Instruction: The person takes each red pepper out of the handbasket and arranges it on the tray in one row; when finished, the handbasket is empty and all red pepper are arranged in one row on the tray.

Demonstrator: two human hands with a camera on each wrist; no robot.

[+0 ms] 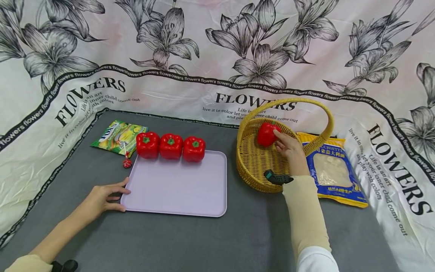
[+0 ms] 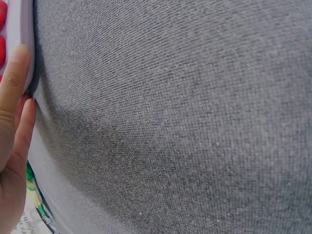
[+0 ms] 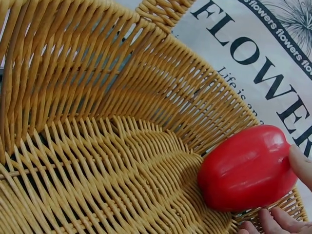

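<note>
Inside the yellow wicker basket (image 1: 249,166), my right hand (image 1: 289,145) grips a red bell pepper (image 1: 265,135). The right wrist view shows this pepper (image 3: 248,168) lying on its side near the basket wall, with the thumb at one end and the other fingers below. My left hand (image 1: 105,196) touches the left edge of a pale lilac tray (image 1: 176,189). Its fingers look fairly straight, one fingertip resting on the rim in the left wrist view. Three red bell peppers (image 1: 171,146) stand in a row along the tray's far edge, green stems up.
A green and yellow snack bag (image 1: 117,138) lies behind the tray's left corner, with a red-wrapped lollipop (image 1: 127,162) by it. Right of the basket is a blue and yellow pasta packet (image 1: 334,172). A flower-printed cloth (image 1: 190,87) borders the grey tabletop (image 1: 204,241).
</note>
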